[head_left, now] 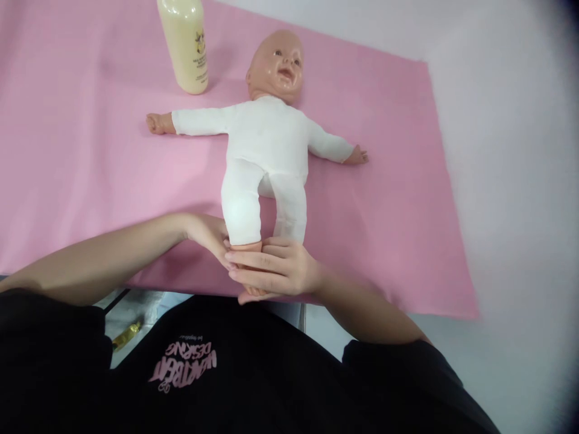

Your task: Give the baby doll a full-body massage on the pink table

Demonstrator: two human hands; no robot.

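Wrapping around the doll's foot (248, 247), the fingers (253, 260) of the right hand (278, 268) lie curled and close together across its top, while the left hand (208, 236) cups the same foot from the other side, its fingers mostly hidden behind the leg and the right hand, so how far they close cannot be told. Both forearms come in low from the near edge, the left one stretched long across the pink sheet (67, 150), the right one bent in from the black sleeve. The doll (266, 144) lies on its back on the sheet in a white bodysuit, arms spread wide, head pointing away, legs toward the person. Just beside its head and outstretched arm stands a cream lotion bottle (185, 45), upright and apart from both hands. The sheet covers a pale bench (506, 181). Below the near edge, a small yellow bottle (126, 335) lies beside the black shirt.
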